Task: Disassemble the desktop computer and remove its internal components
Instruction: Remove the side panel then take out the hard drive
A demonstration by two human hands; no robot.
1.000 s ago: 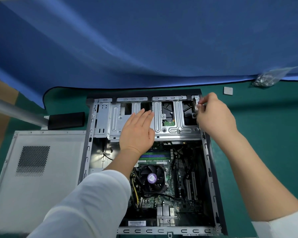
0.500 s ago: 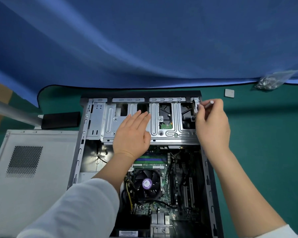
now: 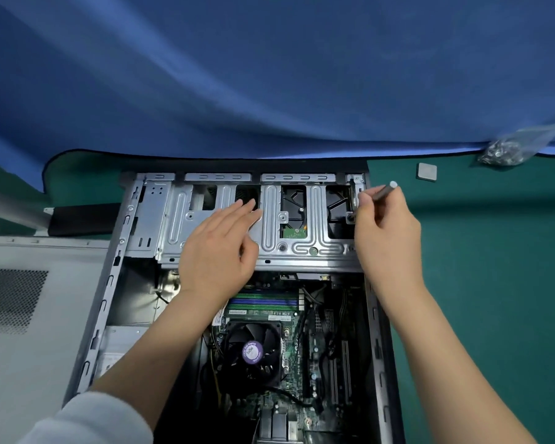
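Observation:
An open desktop computer case lies on its side on a green mat. A silver metal drive cage spans its far end, with a hard drive showing through the cut-outs. My left hand rests flat on the cage, fingers spread. My right hand grips a slim grey screwdriver, its tip at the cage's right edge near the case wall. Below the cage lie the motherboard, the black CPU fan with a purple sticker, and the memory sticks.
The removed grey side panel lies left of the case. A black block on a metal bar sits at the far left. A small grey square piece and a clear bag of screws lie at the far right. Blue cloth hangs behind.
My right hand has shifted and opened up its grip so the screwdriver's handle now shows above the fingers. My left hand stays on the cage. The view has moved closer.

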